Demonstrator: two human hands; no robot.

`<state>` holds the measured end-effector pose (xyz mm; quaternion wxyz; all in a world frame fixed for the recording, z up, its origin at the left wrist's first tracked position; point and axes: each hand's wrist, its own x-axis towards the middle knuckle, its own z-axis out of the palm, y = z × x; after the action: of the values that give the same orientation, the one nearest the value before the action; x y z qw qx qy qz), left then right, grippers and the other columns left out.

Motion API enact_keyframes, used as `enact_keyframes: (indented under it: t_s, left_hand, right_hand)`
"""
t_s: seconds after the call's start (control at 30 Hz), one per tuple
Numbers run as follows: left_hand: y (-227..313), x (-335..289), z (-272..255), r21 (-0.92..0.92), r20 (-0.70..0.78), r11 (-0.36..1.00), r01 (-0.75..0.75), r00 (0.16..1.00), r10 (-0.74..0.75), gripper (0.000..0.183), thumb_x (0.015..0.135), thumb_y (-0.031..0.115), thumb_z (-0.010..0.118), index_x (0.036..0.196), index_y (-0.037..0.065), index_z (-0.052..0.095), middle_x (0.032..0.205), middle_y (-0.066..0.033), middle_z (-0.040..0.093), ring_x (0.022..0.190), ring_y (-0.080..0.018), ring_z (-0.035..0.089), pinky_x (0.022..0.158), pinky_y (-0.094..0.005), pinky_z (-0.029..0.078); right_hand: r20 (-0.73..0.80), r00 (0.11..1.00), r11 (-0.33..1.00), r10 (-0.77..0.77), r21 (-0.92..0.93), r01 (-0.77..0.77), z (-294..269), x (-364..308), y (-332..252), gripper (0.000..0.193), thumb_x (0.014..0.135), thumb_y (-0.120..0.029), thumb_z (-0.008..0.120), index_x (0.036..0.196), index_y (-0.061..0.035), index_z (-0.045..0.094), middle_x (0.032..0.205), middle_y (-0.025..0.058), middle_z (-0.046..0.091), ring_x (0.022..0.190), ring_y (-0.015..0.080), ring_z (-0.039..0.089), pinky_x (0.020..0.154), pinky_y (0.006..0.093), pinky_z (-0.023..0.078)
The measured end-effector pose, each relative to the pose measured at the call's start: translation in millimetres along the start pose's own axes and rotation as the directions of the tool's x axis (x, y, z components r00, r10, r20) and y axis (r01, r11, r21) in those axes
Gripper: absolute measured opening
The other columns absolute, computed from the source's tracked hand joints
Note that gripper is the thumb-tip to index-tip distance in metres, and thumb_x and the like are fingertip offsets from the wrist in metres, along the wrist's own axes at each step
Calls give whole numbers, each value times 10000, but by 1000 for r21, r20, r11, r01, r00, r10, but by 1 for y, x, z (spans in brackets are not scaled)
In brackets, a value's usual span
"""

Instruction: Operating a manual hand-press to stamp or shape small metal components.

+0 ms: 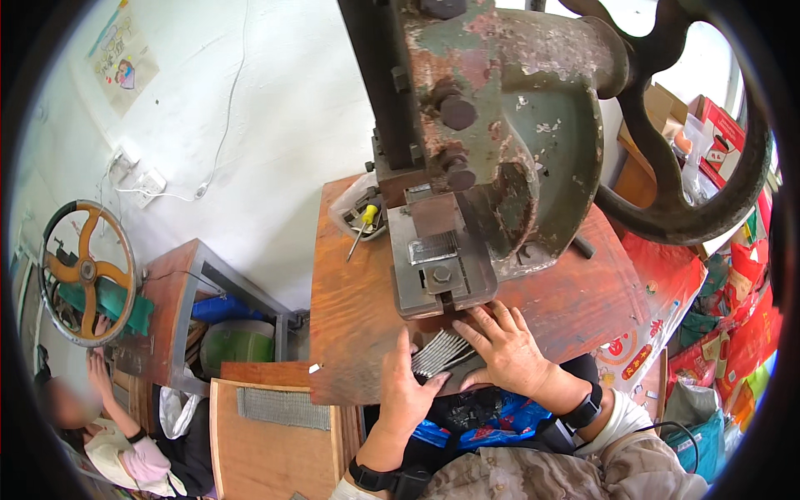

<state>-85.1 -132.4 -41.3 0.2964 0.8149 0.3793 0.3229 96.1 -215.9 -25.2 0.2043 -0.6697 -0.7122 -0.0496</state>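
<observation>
A small row of thin grey metal strips lies at the front edge of the wooden worktop. My left hand grips the left end of the row, thumb at the near side and index finger stretched along the far side. My right hand holds the right end between thumb and index finger, its other fingers spread toward the press. Just beyond stands the steel die block of a hand press, with a bolt on its front and a patch of fine metal strips on top.
Behind the die, a plastic tub holds a yellow-handled screwdriver. The press's big handwheel looms at right, above red bags. At lower left, a wooden board carries a metal strip panel; another person sits beyond.
</observation>
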Motion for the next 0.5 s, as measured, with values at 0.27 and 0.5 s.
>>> enact_keyframes:
  t_s: [0.27,0.5]
  left_hand:
    - [25,7,29,505,-13,853,-127,988,155,643,629,357,799,1114,16,549,924,-122,558,878,-330,510,779,-451,372]
    - [14,0,13,-612,15,749,255,950,-312,336,839,291,675,976,-5,595,830,-69,608,739,-243,594,634,-342,461]
  right_hand:
    - [-128,991,976,35,219,-6,2,-11,16,799,611,-506,715,1233,-41,525,1249,176,485,1163,391,428,956,501,384]
    - [-261,963,895,67,443,58,8,-15,26,663,644,-424,735,1161,-42,574,1165,169,541,1085,396,471,937,462,422]
